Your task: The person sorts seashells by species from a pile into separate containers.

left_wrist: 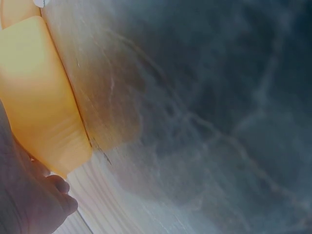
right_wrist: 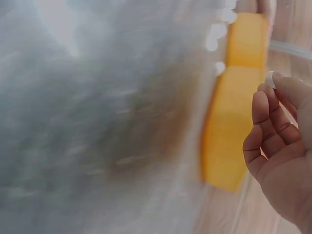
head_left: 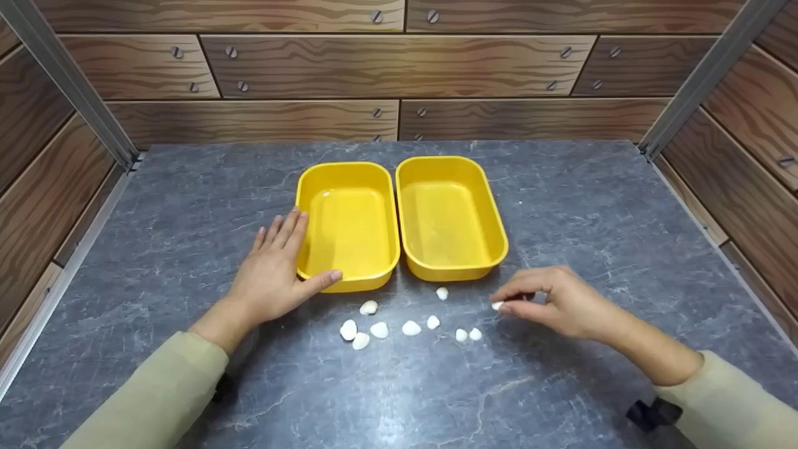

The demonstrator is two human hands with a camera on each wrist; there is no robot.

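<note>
My left hand (head_left: 271,274) rests with straight fingers along the left side of the left yellow bin (head_left: 349,285), its thumb over the front rim. Between thumb and forefinger, my right hand (head_left: 558,302) pinches a small white seashell (head_left: 497,305) just in front of the right yellow bin (head_left: 452,273). That seashell also shows at the fingertips in the right wrist view. Several white seashells (head_left: 411,327) lie scattered on the tabletop before the bins. Another seashell (head_left: 442,293) sits close to the right bin's front wall. Both bins show bare yellow floors.
The two bins stand side by side on a dark grey marbled tabletop (head_left: 187,206). Wood-patterned panels (head_left: 399,65) rise behind it and at both sides. Metal posts (head_left: 704,75) stand at the back corners.
</note>
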